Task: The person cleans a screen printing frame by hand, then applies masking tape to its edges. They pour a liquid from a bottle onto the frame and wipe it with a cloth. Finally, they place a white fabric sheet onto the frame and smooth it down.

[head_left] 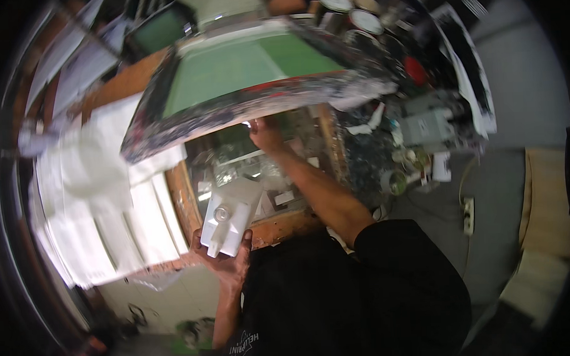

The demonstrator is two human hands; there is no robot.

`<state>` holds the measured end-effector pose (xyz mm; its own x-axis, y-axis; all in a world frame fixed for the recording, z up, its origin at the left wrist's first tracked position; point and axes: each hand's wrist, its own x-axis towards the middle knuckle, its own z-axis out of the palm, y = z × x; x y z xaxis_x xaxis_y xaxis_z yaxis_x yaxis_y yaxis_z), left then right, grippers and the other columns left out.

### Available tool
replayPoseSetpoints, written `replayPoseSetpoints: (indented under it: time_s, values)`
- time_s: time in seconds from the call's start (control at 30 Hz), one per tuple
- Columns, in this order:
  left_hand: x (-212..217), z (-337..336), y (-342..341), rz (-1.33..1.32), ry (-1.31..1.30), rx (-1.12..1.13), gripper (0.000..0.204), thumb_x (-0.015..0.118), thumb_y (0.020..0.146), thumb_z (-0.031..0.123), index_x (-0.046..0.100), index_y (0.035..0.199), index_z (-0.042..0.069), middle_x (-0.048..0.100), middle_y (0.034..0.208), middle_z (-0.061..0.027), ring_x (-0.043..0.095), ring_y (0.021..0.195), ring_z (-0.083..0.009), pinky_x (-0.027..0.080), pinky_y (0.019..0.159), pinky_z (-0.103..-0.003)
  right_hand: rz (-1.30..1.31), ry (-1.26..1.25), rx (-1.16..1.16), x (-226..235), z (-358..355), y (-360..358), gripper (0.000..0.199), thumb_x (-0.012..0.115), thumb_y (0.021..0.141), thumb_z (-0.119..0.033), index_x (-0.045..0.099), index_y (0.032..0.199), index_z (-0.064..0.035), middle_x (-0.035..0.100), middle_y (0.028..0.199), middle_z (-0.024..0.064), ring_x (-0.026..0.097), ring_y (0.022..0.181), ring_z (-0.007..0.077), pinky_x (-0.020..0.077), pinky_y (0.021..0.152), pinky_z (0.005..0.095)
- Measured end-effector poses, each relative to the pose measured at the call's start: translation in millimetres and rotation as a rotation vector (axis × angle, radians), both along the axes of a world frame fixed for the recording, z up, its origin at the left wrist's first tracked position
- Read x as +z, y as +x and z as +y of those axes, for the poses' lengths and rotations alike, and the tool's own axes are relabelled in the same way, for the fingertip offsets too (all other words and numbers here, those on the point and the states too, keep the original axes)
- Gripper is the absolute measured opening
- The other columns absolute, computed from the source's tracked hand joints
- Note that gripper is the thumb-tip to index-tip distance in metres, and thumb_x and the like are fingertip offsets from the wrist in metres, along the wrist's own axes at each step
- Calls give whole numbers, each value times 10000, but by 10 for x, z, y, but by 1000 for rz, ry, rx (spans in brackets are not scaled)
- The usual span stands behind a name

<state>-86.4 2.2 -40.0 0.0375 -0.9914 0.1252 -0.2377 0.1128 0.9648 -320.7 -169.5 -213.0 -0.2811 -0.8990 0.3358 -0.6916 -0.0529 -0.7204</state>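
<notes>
Container (237,198) before the framed screen (225,70), paper stacks (87,178) left.

**Cluttered workshop for screen printing**

From here it looks like a print workshop: a rectangular green screen (231,70) in a paint-smeared dark frame (245,104) tilts over a wooden-edged worktable (283,229). Broad white sheets (85,197) lie to the left; round, pale-lidded tins (365,22) crowd the far right.

a power strip (468,216) sits near a tan panel (547,197).

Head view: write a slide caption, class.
Left hand holds a white container; right hand at the near edge of a framed green screen.
</notes>
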Motion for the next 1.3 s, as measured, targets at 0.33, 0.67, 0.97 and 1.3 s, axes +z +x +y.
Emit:
replayPoseSetpoints:
  time_s: [0.33,0.67,0.97,1.3]
  values:
    - [454,-332,-1500,147,-372,-779,864,934,727,142,386,1373,-27,511,1308,-198,557,1223,-286,493,1013,-403,-1215,480,-420,593,2798,-119,307,561,1027,-232,638,1217,-4,709,988,105,672,829,214,547,748,349]
    - [-196,-243,-4067,253,-258,-891,917,921,758,213,279,1361,-42,492,1299,-234,551,1207,-327,470,1006,-414,-2264,-209,-158,816,3847,-65,251,477,1032,-343,595,1057,-124,596,780,146,568,609,230,485,511,355]
    - [-659,-287,-4337,-32,-73,-906,977,884,793,324,239,1407,-78,497,1333,-349,537,1272,-461,432,1081,-477,-995,496,11,1571,4197,108,359,614,993,-271,590,1281,-58,599,1382,140,601,1227,240,484,1014,387]
    - [-1297,-1378,-1070,-520,-302,-366,679,487,1050,205,164,1614,8,235,1648,-247,199,1547,-397,155,1252,-536,-474,404,-369,971,3228,-612,242,598,1015,-200,680,1112,6,713,1059,146,670,991,230,499,893,356]
